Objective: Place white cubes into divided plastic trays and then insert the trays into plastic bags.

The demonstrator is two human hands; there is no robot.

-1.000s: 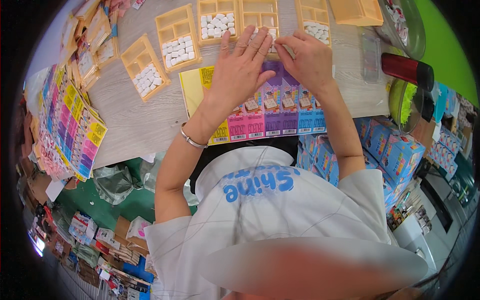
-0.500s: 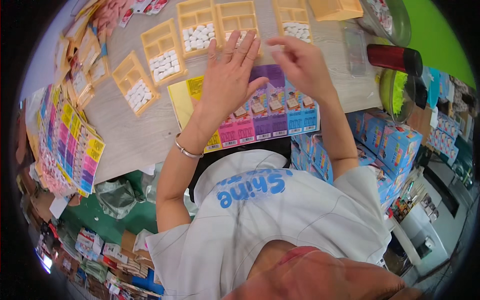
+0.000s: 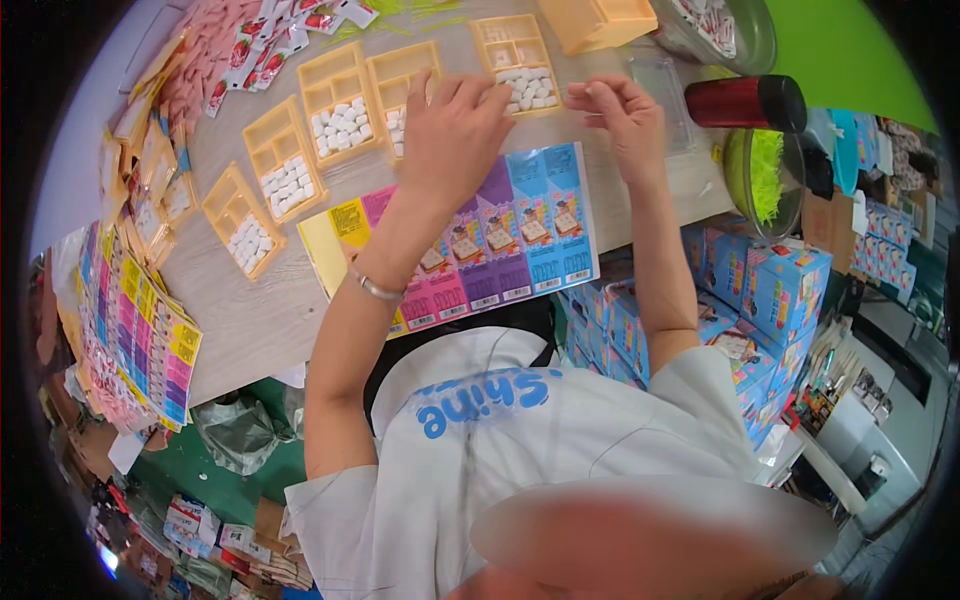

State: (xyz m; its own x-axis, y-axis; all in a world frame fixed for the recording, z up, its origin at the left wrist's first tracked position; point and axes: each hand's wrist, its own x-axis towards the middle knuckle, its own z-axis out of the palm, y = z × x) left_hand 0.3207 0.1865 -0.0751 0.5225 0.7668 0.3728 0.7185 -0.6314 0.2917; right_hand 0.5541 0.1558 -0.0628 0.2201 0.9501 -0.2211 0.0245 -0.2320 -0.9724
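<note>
My left hand (image 3: pixel 450 135) is over a yellow plastic compartment tray (image 3: pixel 403 65), palm down with bent, spread fingers, hiding part of its white pillow-shaped pieces (image 3: pixel 396 128). To its right, my right hand (image 3: pixel 632 125) is beside another yellow tray (image 3: pixel 507 38), which holds white pieces (image 3: pixel 527 90) in its near compartment. The thumb and fingers of my right hand are pinched together; anything between them is too small to make out. Under my left wrist lies a printed sheet (image 3: pixel 490 240) in yellow, pink, purple and blue strips.
Several more filled trays (image 3: pixel 285 170) stand at left. Pink strips (image 3: pixel 200 75) and strawberry-printed sachets (image 3: pixel 265 55) lie at the far left, beside stacked sheets (image 3: pixel 135 330). A red bottle (image 3: pixel 745 103), a bowl of green strips (image 3: pixel 765 180) and blue boxes (image 3: pixel 770 285) are at right.
The view has shifted, so the trays and sheet sit lower and farther left. My left hand has gone from flat to bent fingers. My right hand's fingers have drawn together beside the right tray.
</note>
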